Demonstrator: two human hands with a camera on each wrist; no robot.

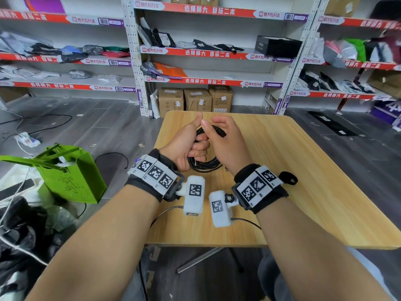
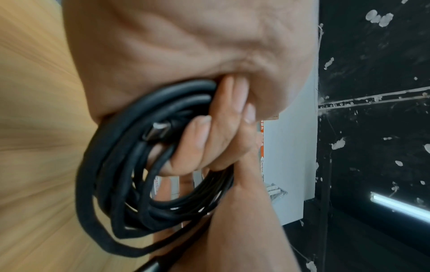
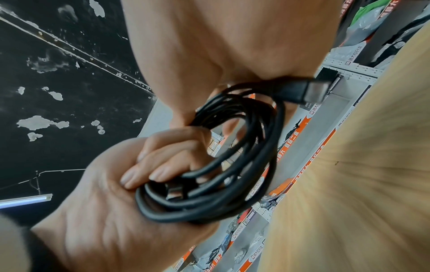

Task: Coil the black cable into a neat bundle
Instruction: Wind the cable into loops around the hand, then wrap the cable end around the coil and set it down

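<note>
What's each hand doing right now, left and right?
Left hand: fingers curled round the coiled black cable, gripping it.
Right hand: at the coil's far side; grip cannot be told.

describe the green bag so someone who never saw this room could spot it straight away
Start at the light wooden table in the middle of the room, then look to the floor by its left side. There stands a bright green paper carrier bag, the only vivid green thing down there, with handwriting scrawled across its front.

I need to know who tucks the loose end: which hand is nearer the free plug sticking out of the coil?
Right. The free plug sticks out just under the right hand; the left hand grips the coil's opposite side.
</note>
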